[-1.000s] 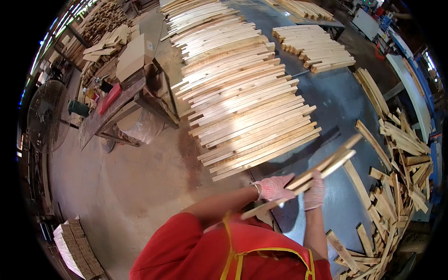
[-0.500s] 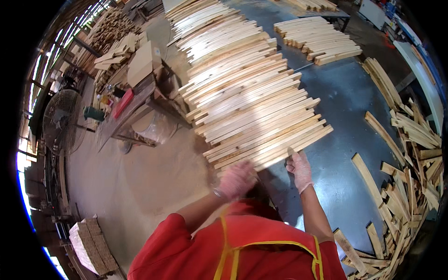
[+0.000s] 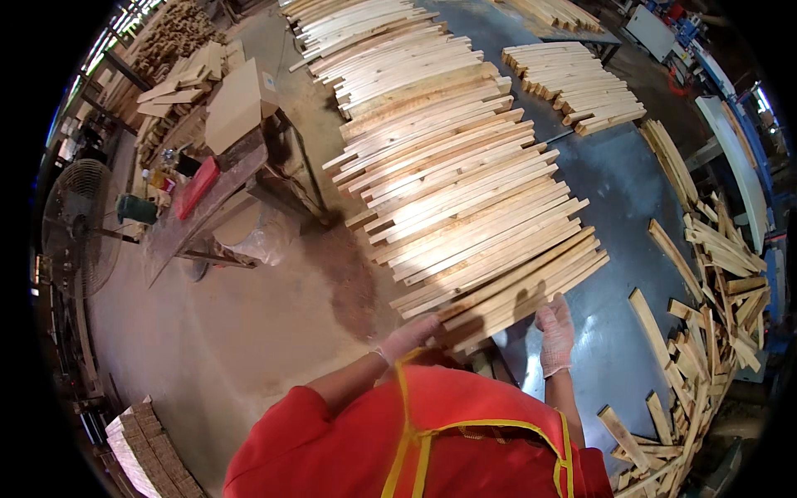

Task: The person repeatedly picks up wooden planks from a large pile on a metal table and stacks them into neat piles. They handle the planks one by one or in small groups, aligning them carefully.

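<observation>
A long row of pale wooden strips (image 3: 465, 183) lies side by side on a dark blue-grey tabletop (image 3: 614, 191). At its near end, a few strips (image 3: 531, 286) sit tilted and slightly apart from the rest, showing darker side faces. My left hand (image 3: 411, 336), in a thin whitish glove, is closed at the left end of these near strips; its fingertips are partly hidden. On their near edge, towards the right end, my gloved right hand (image 3: 556, 332) has its fingers bent against the wood, their shadows falling across it.
Loose offcuts (image 3: 706, 357) pile along the table's right side. Another group of strips (image 3: 573, 87) lies at the far right. To the left stand a workbench (image 3: 207, 203) with a red object, a large fan (image 3: 79, 216) and a bundled stack (image 3: 154, 452) on the floor.
My left hand, blurred before, now rests at the near strips' left end. My right hand has moved slightly right and nearer. The nearest strips have tilted and parted from the row.
</observation>
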Demonstrator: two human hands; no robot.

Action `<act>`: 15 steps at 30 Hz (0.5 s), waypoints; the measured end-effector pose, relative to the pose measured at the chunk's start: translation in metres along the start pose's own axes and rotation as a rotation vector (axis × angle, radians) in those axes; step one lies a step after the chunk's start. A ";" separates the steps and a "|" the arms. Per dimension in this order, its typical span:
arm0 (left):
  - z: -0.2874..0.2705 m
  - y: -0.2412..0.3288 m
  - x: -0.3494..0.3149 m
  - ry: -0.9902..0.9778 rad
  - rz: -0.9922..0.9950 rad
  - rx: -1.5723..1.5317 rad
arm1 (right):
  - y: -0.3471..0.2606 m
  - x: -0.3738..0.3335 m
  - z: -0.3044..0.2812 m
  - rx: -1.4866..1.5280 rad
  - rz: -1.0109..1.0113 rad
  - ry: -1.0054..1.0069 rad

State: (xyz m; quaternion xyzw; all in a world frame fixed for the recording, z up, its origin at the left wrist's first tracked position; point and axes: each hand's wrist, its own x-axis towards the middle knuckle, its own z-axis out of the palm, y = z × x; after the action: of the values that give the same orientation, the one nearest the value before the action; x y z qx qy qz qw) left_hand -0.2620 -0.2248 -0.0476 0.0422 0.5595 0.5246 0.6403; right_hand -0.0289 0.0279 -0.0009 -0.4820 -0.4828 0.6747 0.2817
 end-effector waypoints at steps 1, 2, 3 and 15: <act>0.002 0.020 -0.011 -0.048 -0.027 0.157 | -0.006 -0.005 0.016 -0.058 -0.013 0.032; 0.008 0.036 -0.025 -0.085 0.021 0.136 | -0.010 -0.011 0.032 -0.120 -0.016 0.058; 0.017 0.058 -0.041 -0.125 0.069 0.123 | -0.018 -0.016 0.053 0.031 0.041 0.049; -0.099 0.105 -0.055 -0.027 -0.308 0.536 | -0.030 -0.016 0.044 0.307 -0.020 0.341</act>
State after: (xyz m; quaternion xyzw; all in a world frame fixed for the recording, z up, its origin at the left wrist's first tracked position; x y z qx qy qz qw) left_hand -0.3934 -0.2703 0.0202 0.1314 0.6693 0.2545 0.6856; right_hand -0.0657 0.0094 0.0361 -0.5359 -0.3247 0.6460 0.4360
